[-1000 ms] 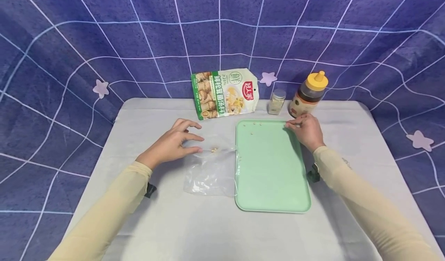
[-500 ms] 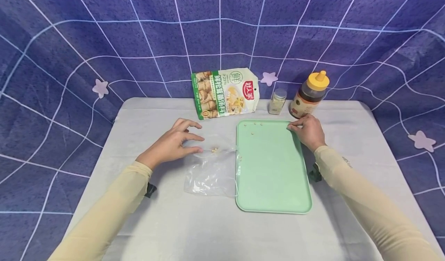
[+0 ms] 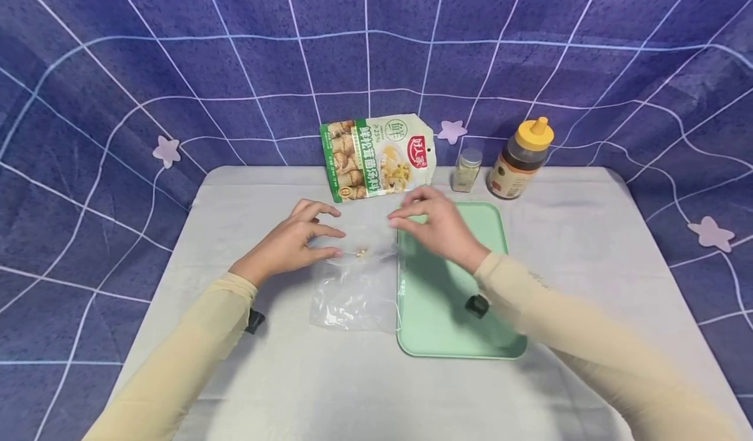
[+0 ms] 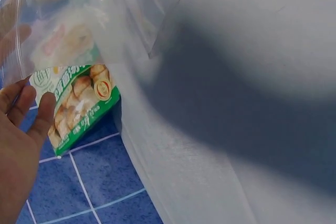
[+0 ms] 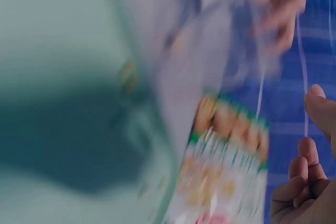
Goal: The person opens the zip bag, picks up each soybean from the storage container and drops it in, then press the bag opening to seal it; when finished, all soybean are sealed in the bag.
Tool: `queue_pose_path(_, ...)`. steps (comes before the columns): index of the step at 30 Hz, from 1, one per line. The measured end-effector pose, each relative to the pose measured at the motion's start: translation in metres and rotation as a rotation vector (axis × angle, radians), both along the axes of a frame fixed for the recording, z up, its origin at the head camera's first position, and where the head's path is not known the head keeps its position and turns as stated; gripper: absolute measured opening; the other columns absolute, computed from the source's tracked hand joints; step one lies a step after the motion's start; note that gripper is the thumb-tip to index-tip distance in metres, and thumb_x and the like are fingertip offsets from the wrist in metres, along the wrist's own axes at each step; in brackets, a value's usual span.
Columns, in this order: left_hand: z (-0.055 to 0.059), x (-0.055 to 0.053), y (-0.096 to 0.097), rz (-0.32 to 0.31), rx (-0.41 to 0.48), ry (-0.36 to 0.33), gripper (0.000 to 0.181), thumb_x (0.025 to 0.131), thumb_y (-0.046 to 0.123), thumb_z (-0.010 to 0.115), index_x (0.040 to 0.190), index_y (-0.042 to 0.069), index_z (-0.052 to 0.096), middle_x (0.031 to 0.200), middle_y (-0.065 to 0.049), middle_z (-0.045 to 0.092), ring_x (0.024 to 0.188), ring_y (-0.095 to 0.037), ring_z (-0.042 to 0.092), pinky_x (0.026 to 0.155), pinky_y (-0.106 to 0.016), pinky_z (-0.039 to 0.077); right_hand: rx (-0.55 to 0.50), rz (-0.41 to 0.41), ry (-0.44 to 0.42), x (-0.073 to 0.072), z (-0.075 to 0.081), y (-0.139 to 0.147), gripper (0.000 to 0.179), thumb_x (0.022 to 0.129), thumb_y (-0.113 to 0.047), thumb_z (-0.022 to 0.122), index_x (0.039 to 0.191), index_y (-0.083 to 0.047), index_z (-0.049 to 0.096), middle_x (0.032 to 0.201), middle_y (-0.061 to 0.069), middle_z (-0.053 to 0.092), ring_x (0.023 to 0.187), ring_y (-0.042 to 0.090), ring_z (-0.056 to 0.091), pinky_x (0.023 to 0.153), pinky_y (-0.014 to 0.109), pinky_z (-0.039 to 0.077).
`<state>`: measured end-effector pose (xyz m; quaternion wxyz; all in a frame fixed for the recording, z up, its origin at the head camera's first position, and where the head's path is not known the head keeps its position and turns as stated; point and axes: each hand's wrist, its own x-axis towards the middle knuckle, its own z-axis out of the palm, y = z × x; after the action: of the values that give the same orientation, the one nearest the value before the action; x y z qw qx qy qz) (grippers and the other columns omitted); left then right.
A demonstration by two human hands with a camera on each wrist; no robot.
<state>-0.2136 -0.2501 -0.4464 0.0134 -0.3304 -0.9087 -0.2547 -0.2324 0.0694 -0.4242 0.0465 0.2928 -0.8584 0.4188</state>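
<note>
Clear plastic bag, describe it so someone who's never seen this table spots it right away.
In the head view, find the pale green tray on the table. At the tray's left edge, beside the left hand, is the clear plastic bag. Unlike the printed pouch behind it, the bag is see-through, with small pale bits in it.

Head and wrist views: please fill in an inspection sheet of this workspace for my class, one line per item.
Surface: table with a pale cover.
Job's things: clear bag by the left rim of the green tray; small pale pieces, apparently inside the bag.
Clutter: printed pouch, small jar and yellow-capped bottle along the far side.
Grippers: bare left hand at the bag, thumb and fingers apart; bare right hand over the tray's far-left corner, contents unclear.
Cables: nothing seen.
Surroundings: blue backdrop with grid lines and stars.
</note>
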Motion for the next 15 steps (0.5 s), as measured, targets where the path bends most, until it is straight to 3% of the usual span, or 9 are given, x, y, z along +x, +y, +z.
queue_pose_path(4,-0.002,0.002,0.0,0.001,0.003,-0.001,0.037,0.087,0.044,0.081,0.115,0.02,0.079,0.14,0.003,0.05,0.132,-0.018,0.035,0.102,-0.044,0.04,0.032,0.09,-0.029,0.007,0.0,-0.035,0.014,0.09,-0.024,0.08,0.1,-0.016,0.083,0.107,-0.001,0.062,0.105,0.016,0.053,0.093,0.035,0.042)
queue_pose_path(7,-0.003,0.003,0.0,0.002,-0.001,-0.005,0.038,0.087,0.044,0.081,0.115,0.02,0.079,0.14,0.003,0.051,0.133,-0.019,0.035,0.103,-0.044,0.04,0.025,0.083,-0.059,0.006,-0.006,-0.04,0.013,0.09,-0.022,0.08,0.1,-0.015,0.083,0.106,-0.001,0.063,0.104,0.015,0.053,0.093,0.034,0.043)
queue_pose_path(11,-0.002,0.002,0.0,0.006,0.001,-0.01,0.037,0.087,0.042,0.081,0.115,0.019,0.079,0.141,0.004,0.05,0.132,-0.018,0.035,0.097,-0.042,0.043,-0.042,-0.029,-0.096,-0.01,-0.013,-0.018,0.016,0.088,-0.017,0.081,0.102,-0.01,0.081,0.108,0.004,0.064,0.104,0.019,0.057,0.095,0.038,0.045)
queue_pose_path(15,-0.001,0.0,0.001,0.002,0.008,-0.014,0.036,0.088,0.042,0.081,0.115,0.019,0.079,0.141,0.006,0.049,0.131,-0.016,0.034,0.091,-0.04,0.045,-0.064,-0.212,-0.053,-0.034,-0.03,0.026,0.019,0.087,-0.014,0.083,0.103,-0.005,0.08,0.109,0.012,0.065,0.102,0.026,0.058,0.09,0.043,0.047)
